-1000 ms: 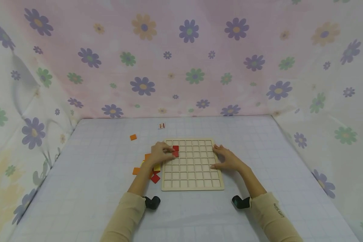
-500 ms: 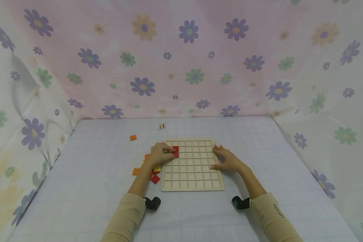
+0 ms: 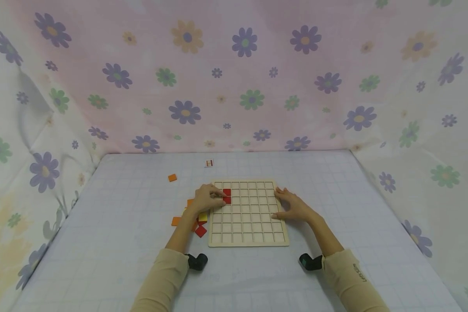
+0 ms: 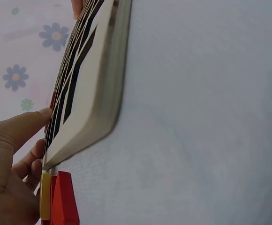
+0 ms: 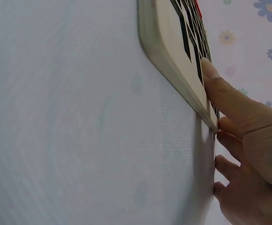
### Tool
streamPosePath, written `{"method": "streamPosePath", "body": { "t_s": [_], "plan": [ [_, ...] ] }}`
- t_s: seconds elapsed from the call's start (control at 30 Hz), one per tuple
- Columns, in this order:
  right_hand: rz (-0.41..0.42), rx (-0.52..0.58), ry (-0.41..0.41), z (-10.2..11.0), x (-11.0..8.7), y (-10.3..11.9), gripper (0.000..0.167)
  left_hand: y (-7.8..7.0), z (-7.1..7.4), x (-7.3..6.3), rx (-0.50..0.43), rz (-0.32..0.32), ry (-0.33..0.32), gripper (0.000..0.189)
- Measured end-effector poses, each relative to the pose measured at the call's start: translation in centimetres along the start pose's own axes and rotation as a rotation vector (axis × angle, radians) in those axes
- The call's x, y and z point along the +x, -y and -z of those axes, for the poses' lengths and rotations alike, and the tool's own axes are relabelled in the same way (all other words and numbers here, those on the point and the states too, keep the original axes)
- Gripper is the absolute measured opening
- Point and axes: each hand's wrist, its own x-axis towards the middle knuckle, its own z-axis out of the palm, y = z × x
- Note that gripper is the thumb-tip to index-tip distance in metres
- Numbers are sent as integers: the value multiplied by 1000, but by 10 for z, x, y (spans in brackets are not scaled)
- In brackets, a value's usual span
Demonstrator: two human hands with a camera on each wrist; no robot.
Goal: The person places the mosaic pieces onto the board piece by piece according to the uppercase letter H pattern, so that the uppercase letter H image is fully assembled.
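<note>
A wooden grid board point(image 3: 248, 244) lies flat on the table between both hands. Two red square tiles are in its upper left part, one red tile point(image 3: 227, 192) directly behind the other red tile point(image 3: 227, 200). My left hand point(image 3: 206, 198) reaches over the board's left edge, holding the nearer red tile between thumb and index finger. Part of that tile is hidden by the fingertips. At the board's right edge my right hand point(image 3: 294, 206) rests with fingers spread. In the right wrist view its thumb point(image 5: 210, 68) lies on the board's top and other fingers touch the edge.
Loose orange, yellow and red tiles point(image 3: 200, 231) lie partly beneath the left forearm, left of the board. One orange tile point(image 3: 172, 177) sits apart farther back. A small printed card point(image 3: 209, 163) lies behind the board. Flowered cloth point(image 3: 249, 99) surrounds the table.
Both hands keep nearly the same places. The nearer red tile looks slightly shifted and lies more evenly in line with the other one; the view itself has moved a little.
</note>
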Motion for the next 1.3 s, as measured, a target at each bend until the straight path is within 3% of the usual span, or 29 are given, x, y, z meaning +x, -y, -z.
{"method": "streamPosePath", "body": {
  "t_s": [0.2,0.43,0.5,0.67,0.77,0.93,1.17,1.3],
  "plan": [
    [-1,5,2,0,0,0,87,-2,0,-4,19,-4,13,23],
    [1,17,0,1,0,2,85,7,12,-17,-252,56,-72,30],
    [-1,19,4,1,1,2,85,11,18,-22,-281,75,-99,31],
    [-6,8,9,0,0,2,86,23,34,-38,-222,110,-142,33],
    [-7,2,5,0,-1,2,85,30,43,-48,-168,112,-142,35],
    [6,-7,-1,0,-2,3,84,40,54,-60,-113,172,-117,40],
    [14,-9,-4,0,-2,3,84,45,58,-65,-40,232,-75,43],
    [12,-6,-2,0,-2,2,84,44,55,-62,-14,212,-79,40]
  ]
}}
